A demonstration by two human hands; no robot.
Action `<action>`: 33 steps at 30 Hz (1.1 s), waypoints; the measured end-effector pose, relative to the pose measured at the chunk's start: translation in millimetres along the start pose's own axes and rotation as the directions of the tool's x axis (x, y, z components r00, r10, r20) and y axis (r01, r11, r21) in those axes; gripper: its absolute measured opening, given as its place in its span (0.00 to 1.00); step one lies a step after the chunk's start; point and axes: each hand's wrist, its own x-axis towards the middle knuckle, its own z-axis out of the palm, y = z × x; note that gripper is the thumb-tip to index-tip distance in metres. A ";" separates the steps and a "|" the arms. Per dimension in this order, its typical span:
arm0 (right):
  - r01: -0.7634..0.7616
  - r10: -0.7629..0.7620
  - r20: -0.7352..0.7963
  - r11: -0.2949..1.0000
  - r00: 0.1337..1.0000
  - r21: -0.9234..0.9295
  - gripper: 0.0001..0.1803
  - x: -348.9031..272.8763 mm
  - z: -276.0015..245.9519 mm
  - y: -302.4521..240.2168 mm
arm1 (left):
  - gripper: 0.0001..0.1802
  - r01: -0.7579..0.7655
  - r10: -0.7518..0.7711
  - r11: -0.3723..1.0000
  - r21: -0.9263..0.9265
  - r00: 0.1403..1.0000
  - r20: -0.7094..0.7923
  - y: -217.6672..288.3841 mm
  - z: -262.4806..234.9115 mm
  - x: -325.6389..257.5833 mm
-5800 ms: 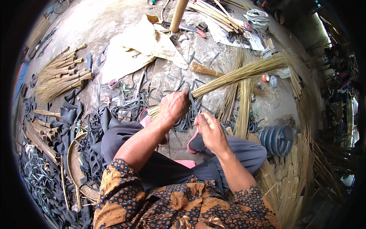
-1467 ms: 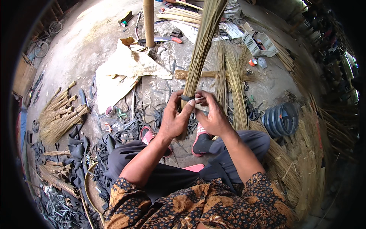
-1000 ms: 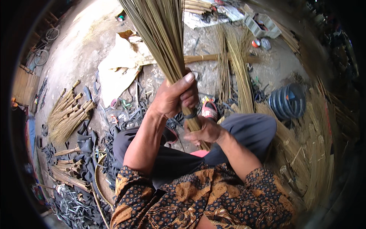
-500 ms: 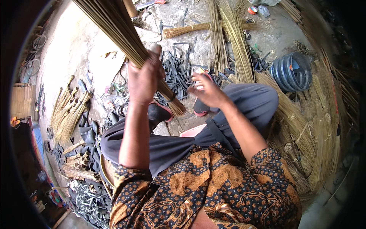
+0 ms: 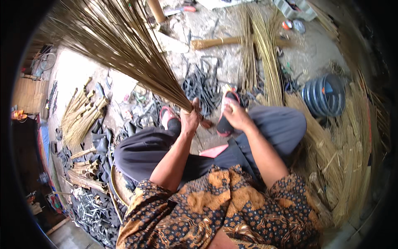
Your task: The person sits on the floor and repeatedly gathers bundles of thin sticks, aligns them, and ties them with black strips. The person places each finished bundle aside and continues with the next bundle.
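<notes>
Just above the middle of the frame, the left hand (image 5: 190,120) is clenched around the bound neck of a broom bundle of thin tan sticks (image 5: 124,54), fingers wrapped tight about it. From that grip the bundle's long axis runs up and to the left, fanning out wide toward the upper left corner, so the loose tips lie far from the fingers and only the narrow butt end sits at the fist. The right hand (image 5: 236,116) is just beside the butt, a little to the right of it, fingers curled loosely; whether it pinches something small I cannot tell. Of the two hands the left is on the bundle, the right near but apart from it.

Counted: one bundle in hand, two hands at work, two sandalled feet (image 5: 227,112) at the middle of the frame, one ribbed blue coil (image 5: 323,95) at the right, and one wooden-handled bunch (image 5: 215,41) lying crosswise near the top. At the left edge lies a heap of short finished bundles (image 5: 81,116), too many and too overlapped to count. Black rubber strips (image 5: 199,85) are scattered at the centre.
</notes>
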 end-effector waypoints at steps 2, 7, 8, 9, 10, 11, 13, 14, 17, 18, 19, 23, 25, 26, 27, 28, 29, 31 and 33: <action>-0.052 0.060 0.088 0.994 0.994 -0.093 0.35 -3.0 4.9 -4.4 | 0.21 -0.143 0.142 0.990 -0.017 0.989 -0.031 22.0 -2.3 1.7; 0.156 -0.049 0.229 0.864 0.972 -0.478 0.65 -14.5 12.8 -33.4 | 0.25 -0.042 0.065 0.941 -0.337 0.996 0.057 105.5 -33.7 20.5; 0.247 -0.159 0.223 0.854 0.962 -0.458 0.63 -15.9 13.6 -41.8 | 0.27 0.009 0.057 0.901 -0.434 0.989 0.139 116.0 -41.1 16.0; 0.196 -0.176 0.172 0.975 0.969 -0.107 0.49 -15.5 11.6 -50.2 | 0.27 -0.003 0.137 0.834 -0.552 0.970 0.202 122.3 -45.2 10.4; 0.160 -0.137 0.148 0.975 0.979 -0.153 0.39 -14.4 7.8 -58.3 | 0.28 -0.051 0.163 0.837 -0.544 0.973 0.161 124.4 -45.7 3.8; 0.123 -0.101 0.119 0.972 0.988 -0.198 0.30 -13.1 4.3 -66.1 | 0.30 -0.184 0.339 0.775 -0.605 0.929 0.151 122.8 -45.8 -3.0; 0.271 -0.289 -0.056 0.940 0.956 -0.208 0.17 -13.8 5.5 -79.0 | 0.31 -0.390 0.416 0.891 -0.235 0.906 0.074 107.3 -41.9 -18.8; 0.334 -0.368 -0.065 0.894 0.927 -0.299 0.17 -14.8 7.1 -83.1 | 0.27 -0.446 0.440 0.895 -0.006 0.882 0.166 95.9 -37.3 -23.7; 0.458 -0.465 0.012 0.868 0.885 -0.189 0.30 -18.4 20.4 -81.9 | 0.14 -0.271 0.300 0.951 -0.151 0.926 0.230 57.6 -17.0 -41.8; 0.457 -0.453 0.068 0.886 0.889 -0.081 0.40 -20.0 22.8 -77.1 | 0.13 -0.164 0.215 0.943 -0.290 0.965 0.153 50.5 -18.9 -42.5; 0.479 -0.478 0.042 0.876 0.877 -0.048 0.49 -19.5 25.4 -70.2 | 0.12 -0.177 0.198 0.957 -0.229 0.978 0.072 48.8 -30.1 -37.9; 0.281 -0.294 0.023 0.932 0.956 0.230 0.46 -11.9 17.5 -34.7 | 0.24 -0.300 0.292 0.947 -0.119 0.953 -0.074 100.1 -152.7 -0.1; 0.263 -0.271 0.005 0.939 0.963 0.222 0.40 -4.0 13.1 -20.9 | 0.44 -0.191 0.195 0.981 0.042 0.962 -0.189 155.2 -264.3 28.0; 0.214 -0.222 0.012 0.954 0.975 0.211 0.39 -1.6 9.2 -16.3 | 0.50 -0.374 0.373 0.927 0.039 0.899 -0.229 188.7 -318.9 43.8; 0.185 -0.194 0.020 0.958 0.981 0.218 0.38 0.8 7.9 -13.4 | 0.56 -0.342 0.290 0.939 0.025 0.753 -0.591 209.4 -364.2 49.6; 0.154 -0.164 0.028 0.962 0.986 0.226 0.37 2.2 6.5 -11.9 | 0.61 -0.471 0.299 0.882 -0.005 0.568 -0.767 229.2 -398.4 61.4; 0.116 -0.128 0.031 0.961 0.991 0.250 0.36 4.0 6.7 -11.9 | 0.58 -0.387 0.160 0.922 -0.001 0.383 -0.910 241.3 -426.7 67.0; 0.123 -0.126 0.005 0.972 0.992 0.202 0.35 5.7 7.8 -14.7 | 0.40 -0.319 0.035 0.942 -0.108 0.412 -0.910 238.1 -456.0 71.0; 0.076 -0.076 -0.003 0.983 0.997 0.168 0.34 6.9 4.8 -21.0 | 0.34 -0.403 0.053 0.899 -0.171 0.488 -0.871 207.3 -439.7 87.4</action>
